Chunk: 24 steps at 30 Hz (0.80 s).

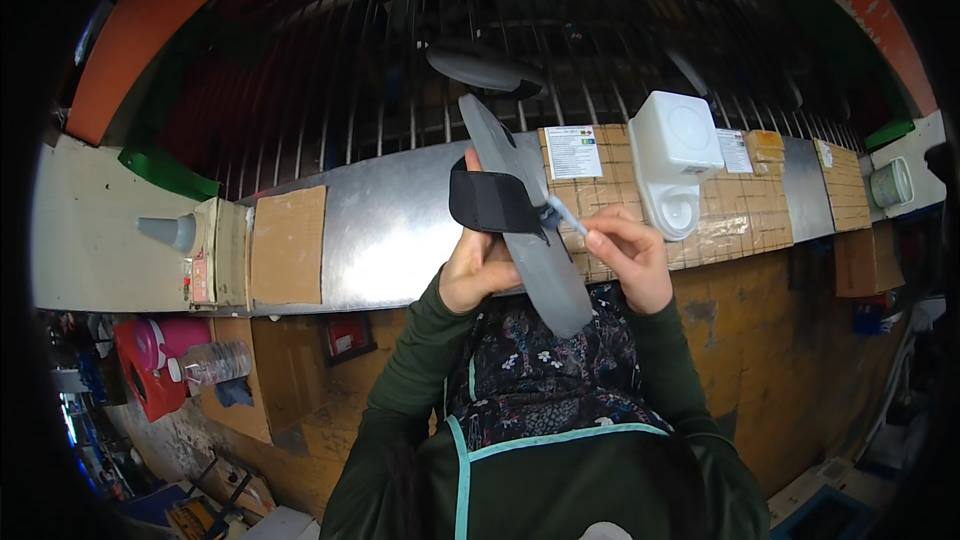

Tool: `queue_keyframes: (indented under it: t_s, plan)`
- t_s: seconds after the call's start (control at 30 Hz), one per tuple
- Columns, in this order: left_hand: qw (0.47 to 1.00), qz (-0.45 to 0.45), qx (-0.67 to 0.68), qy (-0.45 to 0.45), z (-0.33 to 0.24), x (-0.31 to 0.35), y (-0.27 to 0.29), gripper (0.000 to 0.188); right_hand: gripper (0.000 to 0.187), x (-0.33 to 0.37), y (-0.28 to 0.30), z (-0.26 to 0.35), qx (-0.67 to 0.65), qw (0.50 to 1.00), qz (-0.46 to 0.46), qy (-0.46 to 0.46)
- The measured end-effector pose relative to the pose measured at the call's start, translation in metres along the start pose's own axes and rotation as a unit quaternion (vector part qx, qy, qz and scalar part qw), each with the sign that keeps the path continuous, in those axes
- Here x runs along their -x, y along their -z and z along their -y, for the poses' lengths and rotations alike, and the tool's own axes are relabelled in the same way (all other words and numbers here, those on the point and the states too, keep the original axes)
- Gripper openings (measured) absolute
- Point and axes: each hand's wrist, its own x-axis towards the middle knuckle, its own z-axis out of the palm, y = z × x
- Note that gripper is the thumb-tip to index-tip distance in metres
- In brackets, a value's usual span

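Note:
My left hand (pixel 478 268) is closed round a grey slide sandal (pixel 548 285) with a wide black strap (pixel 492 202), holding it tilted above the front edge of the bench. The thumb lies along the near side, and some fingers are hidden behind the sole and strap. Between the pinched fingers of my right hand (pixel 632 252) is a small brush (pixel 567 214) with a pale handle. Its dark tip meets the sandal where the strap joins the sole; the exact contact is too small to make out.
A white plastic dispenser (pixel 675 140) with a small cup stands right of the sandal on taped cardboard (pixel 735 210). Beyond the metal bench (pixel 375 230) run rows of rods, with another grey sandal (pixel 485 68) on them. A grey cone (pixel 168 231) lies left; a yellowish block (pixel 765 152) sits right.

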Motion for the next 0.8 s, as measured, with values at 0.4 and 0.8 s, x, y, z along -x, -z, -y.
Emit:
queue_keyframes:
  t_s: [0.4,0.8]
  plan:
    - [0.901,-0.062,-0.406,-0.142,0.008,-0.017,0.019,0.157,0.016,0.017,0.016,0.027,0.171,0.983,0.024,0.067]
    - [0.822,-0.059,-0.533,-0.191,0.008,-0.018,0.027,0.155,0.019,0.022,0.015,0.038,0.371,0.921,-0.035,0.116]
